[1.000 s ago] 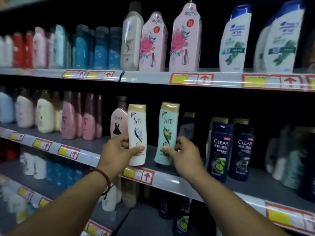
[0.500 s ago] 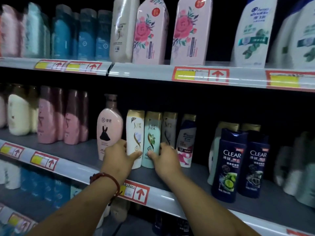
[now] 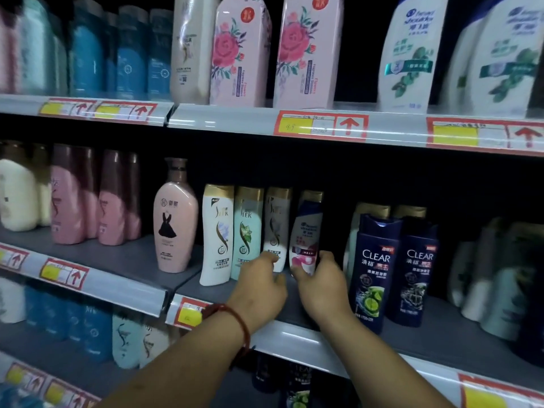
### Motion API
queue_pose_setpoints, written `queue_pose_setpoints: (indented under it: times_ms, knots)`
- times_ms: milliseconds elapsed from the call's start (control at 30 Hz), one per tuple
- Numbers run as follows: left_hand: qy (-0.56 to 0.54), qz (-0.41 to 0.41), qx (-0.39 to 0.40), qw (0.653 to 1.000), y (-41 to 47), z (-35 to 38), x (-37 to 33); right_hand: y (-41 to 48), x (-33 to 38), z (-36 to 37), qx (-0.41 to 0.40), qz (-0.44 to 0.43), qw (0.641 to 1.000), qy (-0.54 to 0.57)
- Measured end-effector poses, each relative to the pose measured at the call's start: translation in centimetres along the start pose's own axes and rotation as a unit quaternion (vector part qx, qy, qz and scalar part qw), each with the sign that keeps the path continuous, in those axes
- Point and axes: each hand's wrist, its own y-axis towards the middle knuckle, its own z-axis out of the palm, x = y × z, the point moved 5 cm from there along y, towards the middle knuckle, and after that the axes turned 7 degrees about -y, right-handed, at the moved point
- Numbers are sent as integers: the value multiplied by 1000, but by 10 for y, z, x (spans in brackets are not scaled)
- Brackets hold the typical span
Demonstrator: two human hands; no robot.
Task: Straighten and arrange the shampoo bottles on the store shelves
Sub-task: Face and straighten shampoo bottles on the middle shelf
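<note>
On the middle shelf [image 3: 182, 260] stand a white gold-capped bottle [image 3: 217, 231], a mint-green one [image 3: 248, 231] and a grey-white one [image 3: 276, 225] in a row. Right of them a blue, white and pink bottle [image 3: 306, 231] leans to the right. My right hand [image 3: 321, 284] grips its base, thumb on the front and fingers round the right side. My left hand [image 3: 259, 287] touches the foot of the grey-white bottle with its fingertips; a red cord is round that wrist.
A pink pump bottle [image 3: 175, 219] stands left of the row. Two dark blue CLEAR bottles [image 3: 376, 269] stand close on the right of my right hand. The upper shelf holds pink rose bottles [image 3: 240, 51] and white bottles [image 3: 409, 54]. Price rails [image 3: 321, 126] edge each shelf.
Both hands left the white and mint-green bottles, which now stand side by side. They moved right: the left to the grey-white bottle, the right onto the leaning blue and pink bottle.
</note>
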Motion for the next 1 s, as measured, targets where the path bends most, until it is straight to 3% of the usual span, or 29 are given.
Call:
queue_pose_setpoints:
  times_ms: [167,300,700,867,1000]
  knots:
    - [-1,-100,-25,995,30,25,3,13,-11,5,7,71,996,54]
    - [10,-131,-35,991,50,31,12,28,-14,11,12,85,996,14]
    - [37,-97,-81,991,69,23,27,39,-18,23,-5,65,994,-83]
    - [-2,-94,-80,992,65,19,25,38,-13,22,5,55,991,-120]
    - [60,-74,-58,994,51,11,15,29,-7,17,25,41,988,-145]
